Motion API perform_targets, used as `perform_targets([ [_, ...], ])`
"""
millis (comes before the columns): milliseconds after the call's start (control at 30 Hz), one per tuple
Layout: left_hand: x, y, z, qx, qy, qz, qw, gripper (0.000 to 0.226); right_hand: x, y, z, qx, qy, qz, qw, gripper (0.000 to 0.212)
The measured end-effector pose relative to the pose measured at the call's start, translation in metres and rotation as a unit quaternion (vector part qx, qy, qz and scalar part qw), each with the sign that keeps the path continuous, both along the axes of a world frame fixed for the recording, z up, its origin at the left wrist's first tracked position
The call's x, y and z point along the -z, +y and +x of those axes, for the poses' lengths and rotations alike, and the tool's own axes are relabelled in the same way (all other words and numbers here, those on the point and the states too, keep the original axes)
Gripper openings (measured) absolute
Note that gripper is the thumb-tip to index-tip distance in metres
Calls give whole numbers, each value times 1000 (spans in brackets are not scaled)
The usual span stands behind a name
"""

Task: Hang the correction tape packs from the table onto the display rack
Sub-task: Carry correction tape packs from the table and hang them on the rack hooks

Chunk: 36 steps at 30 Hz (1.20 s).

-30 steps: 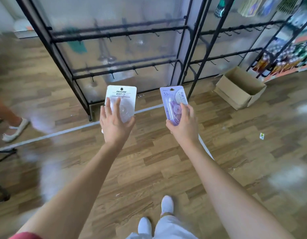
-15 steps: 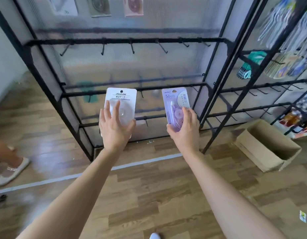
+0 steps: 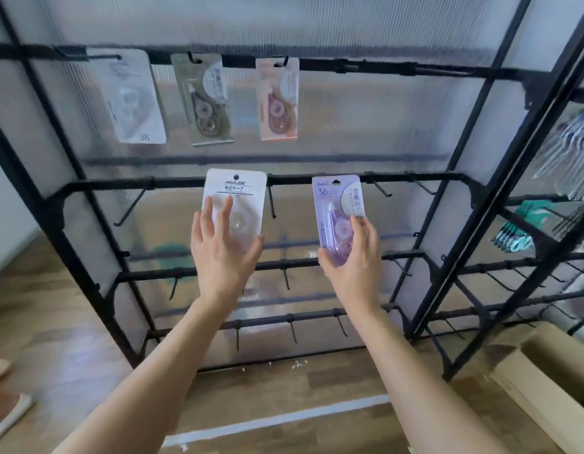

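My left hand [image 3: 223,253] holds a white correction tape pack [image 3: 235,194] upright by its lower part, thumb at the pack's right edge. My right hand [image 3: 354,257] grips a purple correction tape pack [image 3: 337,204] from below. Both packs are raised in front of the second rail of the black display rack [image 3: 366,180], level with its hooks. Three packs hang from the top rail: a white one [image 3: 133,99], a clear grey one [image 3: 205,99] and a pink one [image 3: 278,99].
Lower rails with bare hooks [image 3: 285,278] run below my hands. A second black rack [image 3: 546,250] with hanging goods stands to the right. An open cardboard box [image 3: 546,385] lies on the wooden floor at the lower right. Someone's shoe [image 3: 5,417] shows at the far left.
The view has tilted up from the floor to the rack, bringing the top rail with its three hung packs into sight. Both hands have kept their packs and come closer to the second rail.
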<state>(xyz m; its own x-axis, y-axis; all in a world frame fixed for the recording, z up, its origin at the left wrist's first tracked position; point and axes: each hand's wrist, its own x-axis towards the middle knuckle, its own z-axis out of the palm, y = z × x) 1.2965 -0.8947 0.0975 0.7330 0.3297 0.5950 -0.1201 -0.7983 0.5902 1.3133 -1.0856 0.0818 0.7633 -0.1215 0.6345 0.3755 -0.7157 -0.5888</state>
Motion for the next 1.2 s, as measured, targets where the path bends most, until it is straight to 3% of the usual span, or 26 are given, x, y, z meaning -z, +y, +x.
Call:
perform_targets([
  [600,-63,45,92,-58,-134,-42,988,74,-57,44,107,-44,-102,38,993,72],
  [967,-83,107,81,-75,-257,-38,963,69,-62,94,103,-58,-126,63,988,73],
  [1200,-89,148,66,-45,-275,13,960,68,-55,153,87,-48,-121,95,987,74],
])
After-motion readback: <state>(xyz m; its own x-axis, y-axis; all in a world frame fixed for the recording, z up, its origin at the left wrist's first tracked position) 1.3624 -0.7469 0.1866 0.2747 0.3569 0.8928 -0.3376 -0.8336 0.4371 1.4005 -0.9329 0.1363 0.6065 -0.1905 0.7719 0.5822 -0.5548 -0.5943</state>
